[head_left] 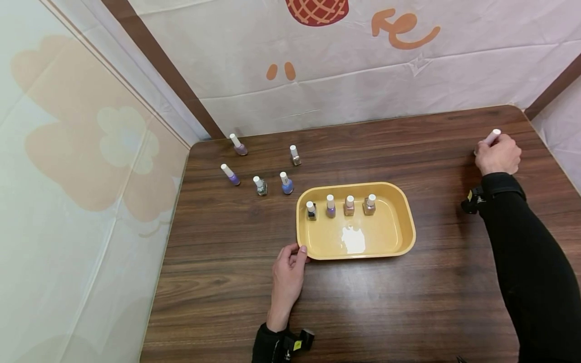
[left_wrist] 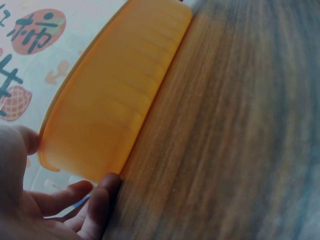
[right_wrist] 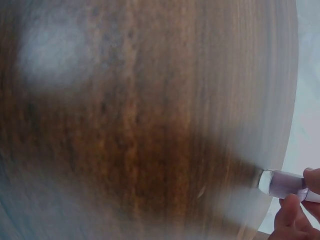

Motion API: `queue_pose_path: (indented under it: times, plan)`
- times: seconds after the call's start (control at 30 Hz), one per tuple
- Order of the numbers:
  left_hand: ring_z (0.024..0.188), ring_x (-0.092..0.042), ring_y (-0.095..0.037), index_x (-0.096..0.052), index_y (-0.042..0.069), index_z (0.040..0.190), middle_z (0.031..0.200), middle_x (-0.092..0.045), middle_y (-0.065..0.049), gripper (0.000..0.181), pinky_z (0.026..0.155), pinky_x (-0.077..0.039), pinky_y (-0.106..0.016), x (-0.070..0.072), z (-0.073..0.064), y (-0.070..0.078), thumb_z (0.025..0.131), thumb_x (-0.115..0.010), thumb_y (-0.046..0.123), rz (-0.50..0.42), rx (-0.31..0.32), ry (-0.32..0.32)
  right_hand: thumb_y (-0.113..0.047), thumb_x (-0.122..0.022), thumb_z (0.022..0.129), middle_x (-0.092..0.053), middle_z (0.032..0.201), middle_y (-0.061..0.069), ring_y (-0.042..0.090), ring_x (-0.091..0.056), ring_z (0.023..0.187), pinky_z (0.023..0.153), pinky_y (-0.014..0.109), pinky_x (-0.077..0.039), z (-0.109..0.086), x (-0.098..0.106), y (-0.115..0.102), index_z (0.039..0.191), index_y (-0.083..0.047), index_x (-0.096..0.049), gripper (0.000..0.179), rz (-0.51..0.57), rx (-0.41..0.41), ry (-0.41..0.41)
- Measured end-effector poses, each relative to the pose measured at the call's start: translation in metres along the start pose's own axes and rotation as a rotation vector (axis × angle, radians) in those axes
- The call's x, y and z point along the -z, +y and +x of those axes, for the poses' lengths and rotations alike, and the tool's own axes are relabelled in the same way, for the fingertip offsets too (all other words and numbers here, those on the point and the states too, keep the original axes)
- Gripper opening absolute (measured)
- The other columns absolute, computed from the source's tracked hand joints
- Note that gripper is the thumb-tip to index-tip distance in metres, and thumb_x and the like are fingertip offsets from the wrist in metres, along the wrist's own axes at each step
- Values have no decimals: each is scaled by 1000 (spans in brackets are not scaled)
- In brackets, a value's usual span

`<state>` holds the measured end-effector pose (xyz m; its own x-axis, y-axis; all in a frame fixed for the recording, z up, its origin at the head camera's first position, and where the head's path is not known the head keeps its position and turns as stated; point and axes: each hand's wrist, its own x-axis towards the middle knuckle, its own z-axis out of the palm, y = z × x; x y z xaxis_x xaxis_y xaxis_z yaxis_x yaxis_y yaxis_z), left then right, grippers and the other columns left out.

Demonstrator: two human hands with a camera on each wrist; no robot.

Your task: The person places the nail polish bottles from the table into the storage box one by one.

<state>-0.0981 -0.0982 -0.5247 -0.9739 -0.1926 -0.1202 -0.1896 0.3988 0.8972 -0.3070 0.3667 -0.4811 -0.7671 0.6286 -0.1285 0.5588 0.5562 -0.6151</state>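
My left hand (head_left: 288, 275) grips the near left corner of a yellow tray (head_left: 301, 234), the thumb at the rim and the fingers low on the outer wall. At the table's far right, my right hand (head_left: 498, 155) pinches a nail polish bottle (right_wrist: 286, 184) with pale lilac polish and a white cap. Its base points down at the tabletop in the right wrist view. Inside the tray stand several white-capped bottles in a row: a dark one (head_left: 311, 212), a purple one (head_left: 331, 207), a pinkish one (head_left: 349, 206) and a brownish one (head_left: 369, 205).
Left of and behind the tray stand more nail polish bottles: a blue one (head_left: 287, 184), a glittery grey one (head_left: 260, 186), a violet one (head_left: 232, 176), a mauve one (head_left: 239, 146) and a small one (head_left: 295, 157). Printed curtains (head_left: 354, 91) border the wooden table (head_left: 218, 302).
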Motion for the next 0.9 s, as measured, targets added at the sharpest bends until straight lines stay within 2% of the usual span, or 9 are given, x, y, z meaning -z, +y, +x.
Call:
queue_pose_path:
  times: [0.23,0.77,0.9]
  plan:
    - [76,-68,-12,-64,7,115,95,-64,-4,38,67,-49,-21,-1,0,-1,97,-56,40,-3,-3,4,-42,-42,97,-51,136,26,48,-46,124,101,59,-36,1,-2,-4,131,-1,-49,55,-3,6,12]
    - [77,-68,-13,-65,7,113,94,-64,-4,36,67,-49,-21,-1,0,0,97,-56,37,-6,-1,5,-40,-40,97,-52,132,26,48,-47,122,100,60,-35,-2,0,-9,125,1,-51,51,-8,65,26]
    - [77,-68,-12,-65,7,113,94,-64,-4,36,67,-49,-21,-1,0,0,97,-56,38,-5,6,5,-42,-39,97,-52,132,26,48,-47,122,99,59,-35,-3,-1,-9,128,0,-51,53,-13,92,35]
